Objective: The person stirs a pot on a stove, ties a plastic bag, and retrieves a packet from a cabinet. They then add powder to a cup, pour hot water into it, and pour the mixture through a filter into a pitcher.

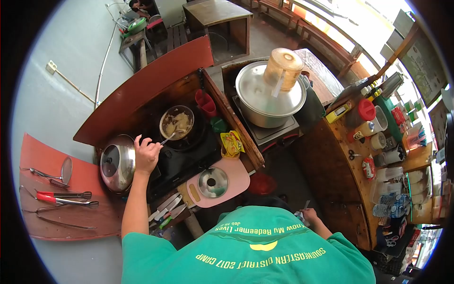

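My left hand (147,154) is closed around the slim handle of a metal utensil (167,138), whose far end dips into a small round pan (190,113). Pale, lumpy food (178,124) covers part of the pan's bottom. The pan rests on a black stove (177,163). Just left of this hand stands a shiny lidded pot (124,165). Low at my right side, partly behind the green shirt, my right hand (310,217) has its fingers curled round something whitish; I cannot tell what it is.
A pink cutting board (239,182) carries a steel lid (213,182), with knives (168,208) beside it. A yellow packet (231,143) lies by the stove. Ahead right, a large pot (269,116) bears a plastic pitcher (285,66). Bottles and containers crowd the right counter (347,163). A person (144,7) is far back.
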The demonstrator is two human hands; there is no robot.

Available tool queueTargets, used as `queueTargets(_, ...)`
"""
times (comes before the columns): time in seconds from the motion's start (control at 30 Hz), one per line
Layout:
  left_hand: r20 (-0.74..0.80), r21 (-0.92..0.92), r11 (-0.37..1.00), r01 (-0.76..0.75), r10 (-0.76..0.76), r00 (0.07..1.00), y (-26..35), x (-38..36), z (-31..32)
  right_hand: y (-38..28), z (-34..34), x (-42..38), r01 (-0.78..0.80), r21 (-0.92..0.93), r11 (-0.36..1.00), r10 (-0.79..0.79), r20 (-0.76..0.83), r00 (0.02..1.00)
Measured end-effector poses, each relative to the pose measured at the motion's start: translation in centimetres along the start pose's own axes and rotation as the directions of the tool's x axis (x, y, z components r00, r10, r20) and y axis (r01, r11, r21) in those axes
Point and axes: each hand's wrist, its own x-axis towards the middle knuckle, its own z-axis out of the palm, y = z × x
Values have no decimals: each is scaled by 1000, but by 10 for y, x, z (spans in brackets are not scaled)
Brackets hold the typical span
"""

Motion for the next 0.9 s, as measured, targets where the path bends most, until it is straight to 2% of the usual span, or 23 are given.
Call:
queueTargets(0.07, -63, -38, 987, 157, -159, 985, 1, -3, -2, 2, 3, 3, 2, -1, 1000, -2, -19, 1000)
queueTargets(0.1, -66, -42, 986, 158, -161, 985, 3, -4, 1, 4, -2, 3, 1, -2, 1000, -1, -24, 1000)
queueTargets(0.17, -86, -119, 925, 360, -371, 925, 0, -11, 7, 5, 3, 1, -3, 16, 1000, 3, -40, 999)
queueTargets(0.3, -168, -2, 913, 409, -403, 900, -20, -4, 19, 2, 2, 6, 8, -31, 1000, -9, -26, 1000)
queueTargets(0.37, -169, 30, 907, 420, -409, 897, -31, -1, 32, 28, 11, 34, 207, -115, 972, -207, 13, 978)
queueTargets(0.4, -178, 30, 904, 426, -414, 893, -35, 1, 38, 21, 9, 28, 206, -117, 971, -206, 15, 978)
queueTargets(0.47, -190, 34, 905, 424, -411, 892, -39, 8, 47, 1, -1, 16, 63, -63, 996, -66, -31, 997)
queueTargets(0.63, -155, 40, 911, 411, -400, 903, -42, 13, 63, -16, -7, -1, 21, -37, 999, -22, -15, 1000)
queueTargets(0.7, -120, 79, 879, 470, -460, 880, -40, 9, 64, -15, -5, 0, 7, -23, 1000, -8, -35, 999)
queueTargets(0.83, -105, 39, 856, 515, -509, 854, -24, -7, 57, -1, 5, 4, -21, 7, 1000, 22, -35, 999)
queueTargets(0.9, -60, -101, 771, 629, -635, 770, -9, -17, 55, -3, 3, -3, -40, 33, 999, 40, 3, 999)
